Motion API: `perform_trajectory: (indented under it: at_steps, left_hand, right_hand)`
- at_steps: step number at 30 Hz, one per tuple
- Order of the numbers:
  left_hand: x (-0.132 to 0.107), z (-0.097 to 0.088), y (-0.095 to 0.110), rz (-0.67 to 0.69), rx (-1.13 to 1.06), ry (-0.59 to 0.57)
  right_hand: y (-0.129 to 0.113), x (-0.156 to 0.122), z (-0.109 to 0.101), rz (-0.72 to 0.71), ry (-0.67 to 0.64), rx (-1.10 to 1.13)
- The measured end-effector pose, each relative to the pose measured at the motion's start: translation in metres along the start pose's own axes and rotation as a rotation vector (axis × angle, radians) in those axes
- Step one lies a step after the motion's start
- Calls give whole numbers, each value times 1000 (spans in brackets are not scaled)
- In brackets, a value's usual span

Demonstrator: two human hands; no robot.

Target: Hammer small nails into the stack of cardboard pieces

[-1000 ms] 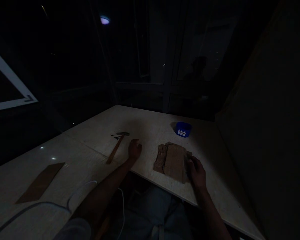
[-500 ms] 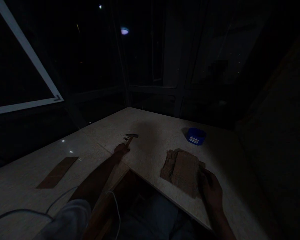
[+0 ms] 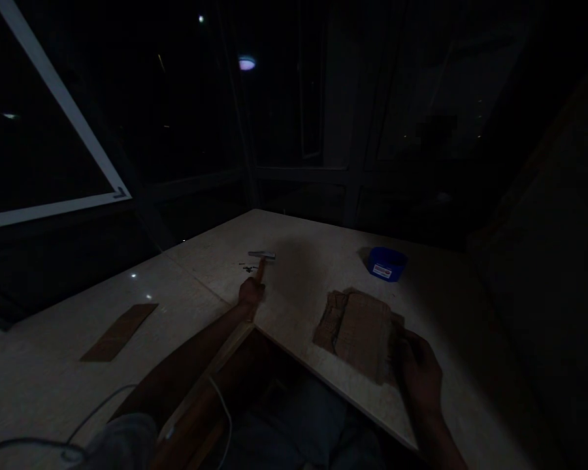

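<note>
In dim light, my left hand [image 3: 251, 293] is closed round the wooden handle of a small hammer [image 3: 261, 258], whose metal head is raised just off the pale table [image 3: 298, 261]. A few small dark nails [image 3: 247, 267] lie beside the hammer head. My right hand [image 3: 418, 374] rests with curled fingers on the right edge of a stack of brown cardboard pieces [image 3: 355, 329] near the table's front edge.
A blue round tin [image 3: 386, 264] with a white label stands behind the cardboard. A flat brown strip [image 3: 117, 331] lies on the left tabletop. A thin cable [image 3: 93, 411] runs over the near left. Dark windows surround the table; a dark panel rises on the right.
My left hand reached left from the bare table to the hammer handle, closed on it and lifted the hammer. My right hand stayed on the cardboard. The view swung left.
</note>
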State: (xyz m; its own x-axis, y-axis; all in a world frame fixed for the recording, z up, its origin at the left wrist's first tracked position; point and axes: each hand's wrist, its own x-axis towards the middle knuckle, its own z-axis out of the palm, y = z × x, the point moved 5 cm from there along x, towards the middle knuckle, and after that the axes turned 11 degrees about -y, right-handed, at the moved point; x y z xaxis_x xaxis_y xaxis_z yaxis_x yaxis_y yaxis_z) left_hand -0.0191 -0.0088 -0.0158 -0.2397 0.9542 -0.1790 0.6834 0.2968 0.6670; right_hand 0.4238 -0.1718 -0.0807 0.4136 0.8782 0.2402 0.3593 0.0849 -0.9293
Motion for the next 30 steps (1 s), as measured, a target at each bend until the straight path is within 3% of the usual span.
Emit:
perform_trajectory:
  at_steps: [5,7,10,15,17,19,22,25,28,30]
  left_hand:
    - [-45,37,27,100,-123,-6]
    - [-69,53,45,241,-237,24]
    - [-110,80,76,462,-294,38]
    - [-186,146,116,695,-274,-202]
    - [-218,171,121,775,-206,-286]
    - [-245,189,121,832,-108,-343]
    - [-271,196,121,885,-26,-418]
    - [-276,185,128,966,-41,-508]
    - [-253,171,135,986,-41,-511]
    - [-228,166,140,1000,54,-415]
  right_hand:
    - [-2,-2,-1,-42,80,78]
    - [-13,-5,-3,-68,94,108]
    - [-39,-11,3,-19,-29,255]
    - [-89,-24,31,127,-325,654]
    - [-95,-27,34,176,-304,653]
    - [-92,-27,29,242,-200,655]
    - [-83,-22,21,340,-175,763]
    - [-83,-9,14,358,-240,858]
    - [-86,6,9,337,-271,874]
    - [-85,14,8,323,-297,885]
